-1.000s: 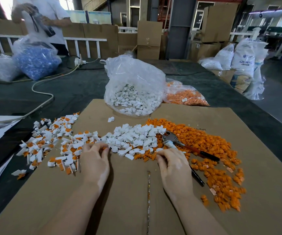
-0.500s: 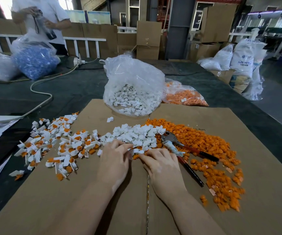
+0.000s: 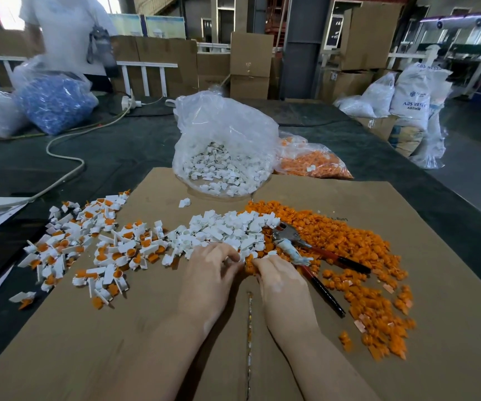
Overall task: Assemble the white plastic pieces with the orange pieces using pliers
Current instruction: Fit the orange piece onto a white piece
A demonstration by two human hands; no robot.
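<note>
1. Warehouse space with stacked cartons and white sacks fills the background; below it a dark counter carries a brown cardboard sheet on which the work is done.
2. At the centre of the frame the loose white pieces lie in a heap, touching the wide spread of orange pieces to its right.
3. Both hands meet at the near edge of these two heaps. The left hand has its fingers curled and seems to pinch a small white part; the right hand also has curled fingers at the orange edge, but what its grip has hold of I cannot tell.
4. The pliers lie free on the orange heap, just beside the right hand, handles pointing to the lower right.
5. The joined white-and-orange parts are spread at the left of the frame.
6. Behind the heaps stand a clear bag of white parts and a bag of orange parts.
7. My judgement: the step in hand is picking one white and one orange piece and fitting them together by the fingers. The next move calls for lining up the pair, then taking the pliers to press it.
</note>
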